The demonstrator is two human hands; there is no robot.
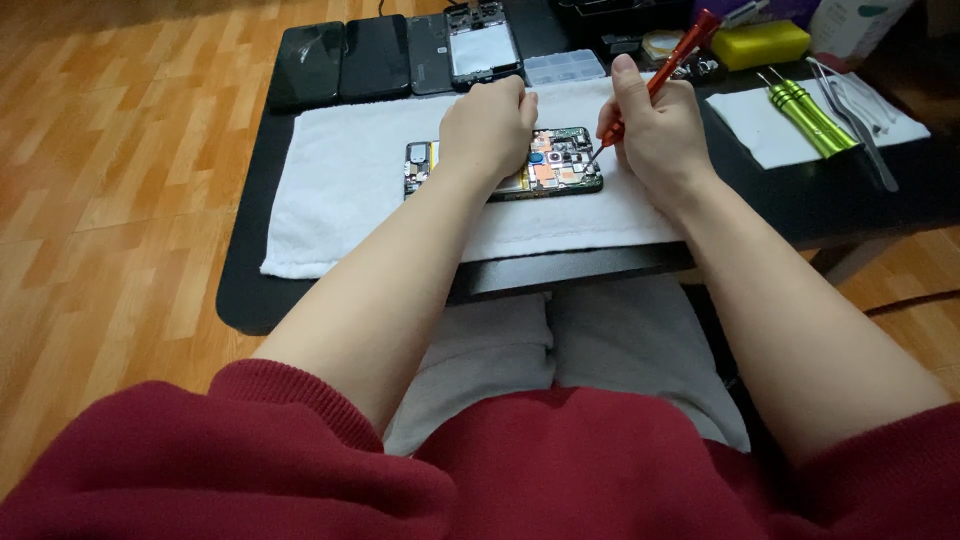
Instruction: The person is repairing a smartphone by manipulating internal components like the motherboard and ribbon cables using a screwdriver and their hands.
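Red screwdriver (pixel 668 70) w/ metal tip, held in right hand (pixel 650 130). Opened phone (pixel 560 165) under left hand (pixel 490 128): black frame, innards green, copper-orange, silver, one blue dot. White towel (pixel 340 190) beneath it, plain, no pattern. Table (pixel 250 290) black, glossy. Back row: three black phone panels (pixel 345 62), another open phone (pixel 482 45) w/ pale grey middle, clear plastic box (pixel 565 67). Yellow block (pixel 765 43). Two lime-green tools (pixel 808 115) on white cloth (pixel 770 130), silver tweezers (pixel 860 120) alongside. Sleeves (pixel 250 460) dark red, trousers (pixel 610 340) light grey. Floor (pixel 120 160) orange-brown wood planks.
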